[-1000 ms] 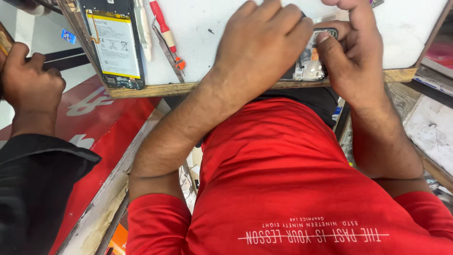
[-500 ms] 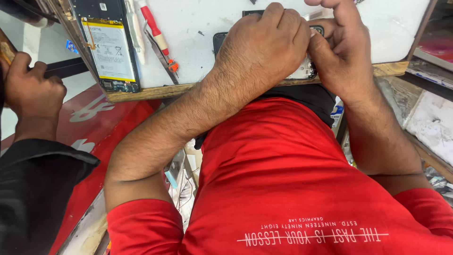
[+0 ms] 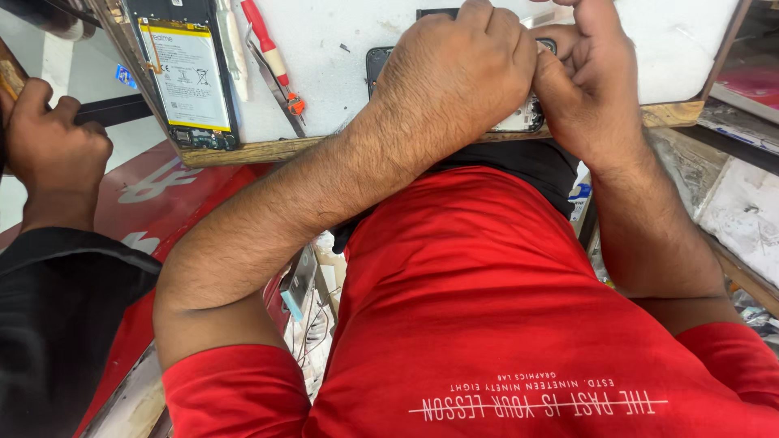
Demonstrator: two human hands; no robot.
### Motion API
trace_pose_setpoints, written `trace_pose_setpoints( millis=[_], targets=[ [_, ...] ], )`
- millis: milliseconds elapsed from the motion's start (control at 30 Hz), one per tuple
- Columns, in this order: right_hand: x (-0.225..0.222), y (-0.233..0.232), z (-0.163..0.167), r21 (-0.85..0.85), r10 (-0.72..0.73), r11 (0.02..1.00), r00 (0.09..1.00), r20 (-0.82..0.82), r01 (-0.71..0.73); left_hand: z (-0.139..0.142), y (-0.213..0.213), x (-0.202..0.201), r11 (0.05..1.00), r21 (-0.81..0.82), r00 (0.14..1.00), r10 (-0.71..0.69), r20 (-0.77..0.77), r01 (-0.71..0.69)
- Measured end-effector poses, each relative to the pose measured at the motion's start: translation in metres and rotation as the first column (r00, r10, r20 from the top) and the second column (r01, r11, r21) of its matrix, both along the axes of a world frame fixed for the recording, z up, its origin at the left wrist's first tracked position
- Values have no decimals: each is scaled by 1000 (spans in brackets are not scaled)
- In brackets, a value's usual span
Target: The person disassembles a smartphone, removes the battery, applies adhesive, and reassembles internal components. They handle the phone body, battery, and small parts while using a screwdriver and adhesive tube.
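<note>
left hand (image 3: 458,77) and right hand (image 3: 588,89) gripping one phone (image 3: 519,122) — one opened phone (image 3: 185,73), one red screwdriver (image 3: 268,49)

We are seeing our left hand (image 3: 454,77) sliding further right over the dark phone (image 3: 381,61), now pressing against our right hand (image 3: 596,85) at the board's near edge; more of the phone's left end is showing than a second ago. Our left elbow is dropping lower toward us. The view is shifting, bringing the opened phone with its battery (image 3: 185,73) and the red screwdriver (image 3: 268,45) further in
</note>
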State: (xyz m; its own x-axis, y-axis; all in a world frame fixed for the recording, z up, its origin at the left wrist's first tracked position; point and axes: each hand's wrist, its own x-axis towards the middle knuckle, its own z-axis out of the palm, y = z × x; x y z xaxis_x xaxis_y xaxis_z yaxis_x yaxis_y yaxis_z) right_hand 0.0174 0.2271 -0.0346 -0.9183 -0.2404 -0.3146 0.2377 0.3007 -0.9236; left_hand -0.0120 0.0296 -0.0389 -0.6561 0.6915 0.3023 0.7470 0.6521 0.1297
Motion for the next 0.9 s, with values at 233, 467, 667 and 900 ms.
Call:
trace_pose_setpoints(
  millis=[233, 467, 667, 900],
  targets=[
    [1, 2, -5, -65, -30, 997, 999, 42, 32, -7, 3, 0, 1000, -3, 999, 13, -45, -13],
    [1, 2, -7, -101, -21, 995, 1000, 19, 23, -17, -3, 4, 998, 59, 997, -24, -74, 28],
    [2, 1, -8, -24, -18, 1000, 999, -27, 17, -6, -14, 6, 965, 259, 998, 27, 65, -43],
    [5, 2, -6, -4, 48, 999, 994, -100, -49, 24, -101, 44, 622, 116, 613, 693, 379, -774]
  ],
)
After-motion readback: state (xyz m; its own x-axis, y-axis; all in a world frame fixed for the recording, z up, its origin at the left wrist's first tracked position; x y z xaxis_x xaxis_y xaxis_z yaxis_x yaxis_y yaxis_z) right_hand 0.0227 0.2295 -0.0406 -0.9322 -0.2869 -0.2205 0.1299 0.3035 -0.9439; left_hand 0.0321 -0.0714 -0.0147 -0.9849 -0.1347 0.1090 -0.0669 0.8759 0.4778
